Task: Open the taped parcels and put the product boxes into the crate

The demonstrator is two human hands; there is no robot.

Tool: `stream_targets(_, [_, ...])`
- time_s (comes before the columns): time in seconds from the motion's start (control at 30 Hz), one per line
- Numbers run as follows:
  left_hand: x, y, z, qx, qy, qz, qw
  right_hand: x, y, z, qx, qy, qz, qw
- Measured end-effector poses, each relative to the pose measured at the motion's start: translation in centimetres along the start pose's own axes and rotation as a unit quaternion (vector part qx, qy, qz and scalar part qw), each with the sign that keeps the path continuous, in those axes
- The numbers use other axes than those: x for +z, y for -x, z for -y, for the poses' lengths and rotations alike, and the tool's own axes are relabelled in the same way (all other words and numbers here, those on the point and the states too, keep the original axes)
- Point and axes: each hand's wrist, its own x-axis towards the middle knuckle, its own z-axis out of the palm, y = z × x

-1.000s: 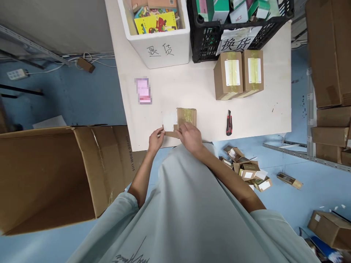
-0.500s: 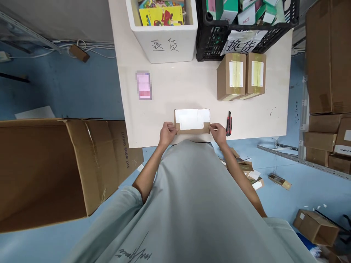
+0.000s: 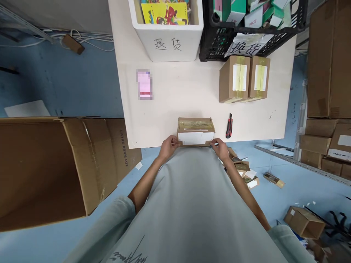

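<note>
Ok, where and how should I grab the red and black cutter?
Take the cutter around the middle of its body, from above and the near side, with the right grip, once that leaves the box. It lies slim and lengthwise, pointing away from you, so closing across its long sides should work. I can't tell whether its blade is out.

Left hand (image 3: pixel 169 146) and right hand (image 3: pixel 220 148) have got a brown, taped cardboard box (image 3: pixel 196 126) by its near corners on the off-white tabletop (image 3: pixel 175 91), red-and-black box cutter (image 3: pixel 229 126) just chilling off to the right.
</note>
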Motion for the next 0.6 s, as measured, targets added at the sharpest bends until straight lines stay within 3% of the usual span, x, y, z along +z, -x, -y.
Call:
stream_targets(0.17, [-0.2, 0.5, 0.2, 0.073, -0.081, 0.004, 0.994, -0.3, -0.3, 0.4, -0.009, 0.027, 0.023, 0.999])
stream_targets(0.27, [-0.9, -0.6, -0.8, 0.106, -0.147, 0.016, 0.983, -1.1, -1.7, 0.9, -0.026, 0.032, 0.039, 0.998])
stream_targets(0.37, [-1.0, -2.0, -2.2, 0.127, -0.184, -0.011, 0.975, -2.2, -3.2, 1.1, -0.046, 0.046, 0.030, 0.997])
stream_targets(0.5, [0.4, -3.6, -3.7, 0.097, -0.193, -0.059, 0.975, -2.8, -5.2, 0.7, -0.051, 0.049, 0.007, 0.997])
stream_targets(0.6, [1.7, -3.8, -4.0, 0.055, -0.203, -0.055, 0.976, -3.0, -6.2, -0.1, -0.010, 0.063, 0.035, 0.997])
